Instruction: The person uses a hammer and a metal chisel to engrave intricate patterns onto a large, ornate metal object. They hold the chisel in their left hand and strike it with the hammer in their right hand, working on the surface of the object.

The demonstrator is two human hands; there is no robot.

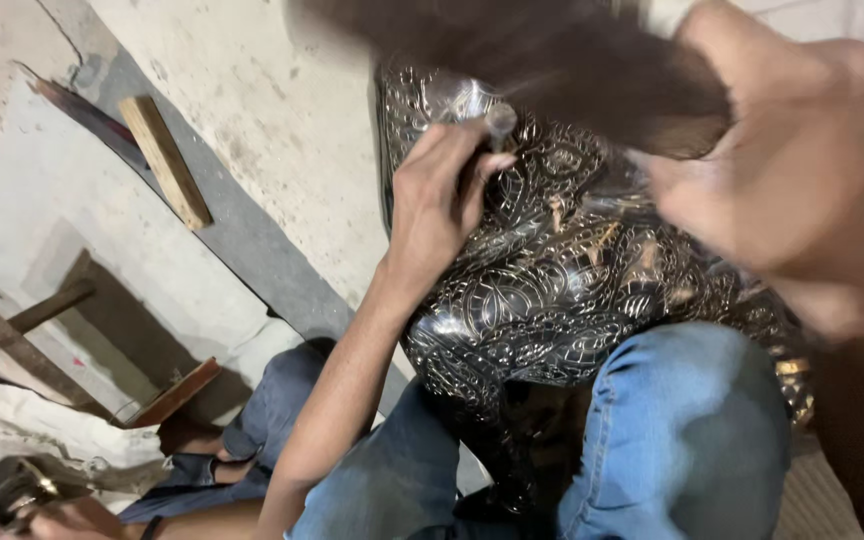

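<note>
A large dark metal vessel [552, 270] chased with shiny leaf and scroll patterns rests against my knees in blue jeans [682, 430]. My left hand [437, 200] is closed around a small metal punch [498, 122] set on the vessel's upper surface. My right hand [792, 170], blurred by motion at the upper right, grips a dark wooden mallet [552, 60] that sweeps across the top of the view above the punch.
A wooden block [164, 160] lies on the concrete floor at the upper left. Wooden pieces [47, 310] and a cloth [42, 430] sit at the left. Another person's hand [52, 520] holds a tool at the bottom left corner.
</note>
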